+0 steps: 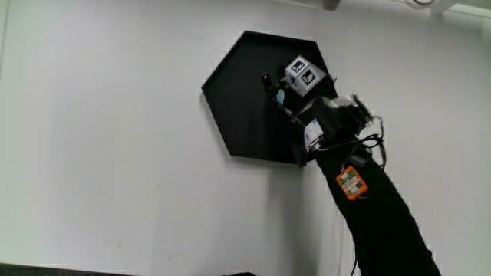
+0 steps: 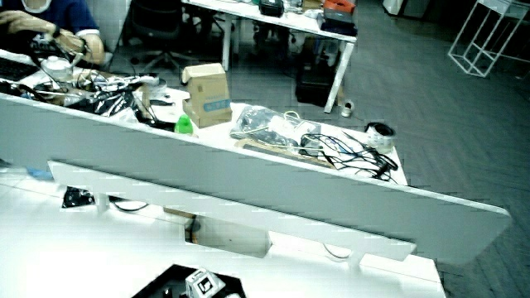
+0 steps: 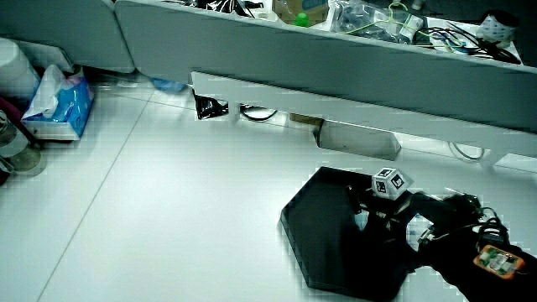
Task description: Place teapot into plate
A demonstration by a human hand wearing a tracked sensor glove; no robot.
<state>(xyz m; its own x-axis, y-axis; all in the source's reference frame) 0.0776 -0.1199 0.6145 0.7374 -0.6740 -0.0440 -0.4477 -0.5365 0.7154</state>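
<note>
The hand (image 1: 295,88) (black glove, patterned cube (image 1: 301,75) on its back) hangs over the black hexagonal plate (image 1: 238,92), at the plate's side nearest the forearm (image 1: 380,218). Whether the hands' fingers are spread or pinching something, I cannot tell; they merge with the dark plate. The teapot cannot be made out. In a side view the plate (image 3: 323,235) lies on the white surface (image 3: 185,210), nearer the person than the low partition (image 3: 336,63).

hand (image 1: 295,96) over plate (image 1: 238,100), on table (image 1: 115,153)
</note>
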